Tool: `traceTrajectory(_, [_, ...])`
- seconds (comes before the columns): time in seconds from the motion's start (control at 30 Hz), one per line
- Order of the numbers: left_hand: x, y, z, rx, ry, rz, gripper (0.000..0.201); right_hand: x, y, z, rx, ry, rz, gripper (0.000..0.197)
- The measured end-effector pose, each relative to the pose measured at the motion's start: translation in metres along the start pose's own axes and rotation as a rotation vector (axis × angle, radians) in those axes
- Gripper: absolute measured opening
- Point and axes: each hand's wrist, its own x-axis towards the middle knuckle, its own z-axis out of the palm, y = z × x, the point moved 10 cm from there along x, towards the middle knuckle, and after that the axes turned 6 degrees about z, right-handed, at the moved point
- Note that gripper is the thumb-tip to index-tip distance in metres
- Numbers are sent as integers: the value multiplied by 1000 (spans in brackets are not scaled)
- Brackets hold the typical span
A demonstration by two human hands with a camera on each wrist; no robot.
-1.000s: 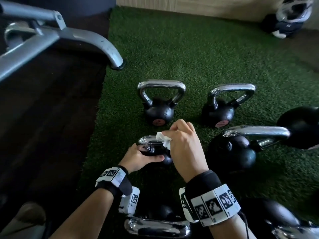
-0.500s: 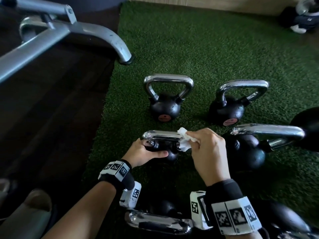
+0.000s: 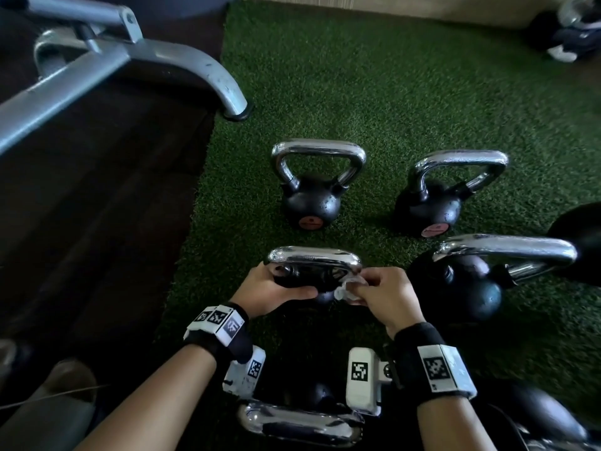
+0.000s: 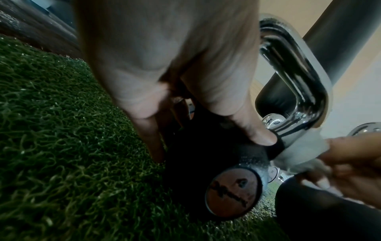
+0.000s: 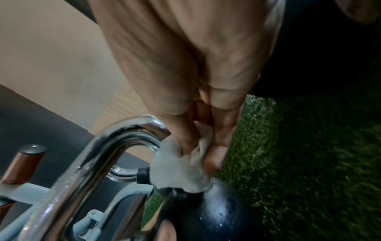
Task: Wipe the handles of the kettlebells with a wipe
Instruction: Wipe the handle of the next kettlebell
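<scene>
Chrome gleamed on the handle of the small kettlebell being cleaned, which stood on the green turf near that mat's left edge, where it met the dark floor. The left hand gripped the black ball from the left, thumb laid across its near face and fingers curled round the far side. The right hand pinched a crumpled white wipe between thumb and fingertips and pressed it against the right leg of the handle, just where the chrome entered the ball.

The kettlebell looked like solid iron, heavy for its size and wholly stiff, so it would likely sit steady under rubbing; bracing the textured ball seemed the sound hold, since the polished, wet-beaded handle appeared slippery. The wipe was soft, damp and light, and would probably bunch or tear if dragged hard round the bend, so a wrapped pinch sliding along the bar seemed best.

Two more small kettlebells, the far left one and the far right one, stood farther back on the turf, a larger kettlebell lay just right of the hands, and another handle showed near the turf's near edge. A grey machine leg rested at the mat's far left edge.
</scene>
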Motion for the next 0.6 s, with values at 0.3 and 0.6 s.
traceTrajectory(0.3, [6, -11, -29, 99, -181, -30, 42, -19, -3, -17, 192, -130, 27, 15])
traceTrajectory(0.6, [-69, 161, -64, -207, -107, 403, 59, -60, -88, -7, 394, -286, -186, 28])
